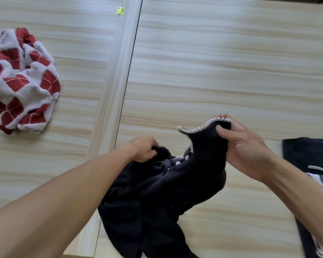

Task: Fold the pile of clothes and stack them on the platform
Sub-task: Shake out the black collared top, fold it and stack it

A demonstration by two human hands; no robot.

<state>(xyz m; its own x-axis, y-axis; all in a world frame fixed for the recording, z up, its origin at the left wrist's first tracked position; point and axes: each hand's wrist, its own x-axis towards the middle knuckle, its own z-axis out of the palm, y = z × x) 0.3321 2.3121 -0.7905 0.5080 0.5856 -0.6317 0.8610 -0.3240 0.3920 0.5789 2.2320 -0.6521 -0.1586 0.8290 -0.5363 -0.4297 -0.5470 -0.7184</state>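
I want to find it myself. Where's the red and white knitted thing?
On the pale wooden platform, look left of the white strip. The crumpled knit garment lies there alone. Only it has red and white diamonds; the black garment being held has pearl trim.

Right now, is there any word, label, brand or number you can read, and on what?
None can be read. The black garment shows only pearl trim, the red-and-white sweater only a diamond pattern, and the brass hinge is too small to show any marking.
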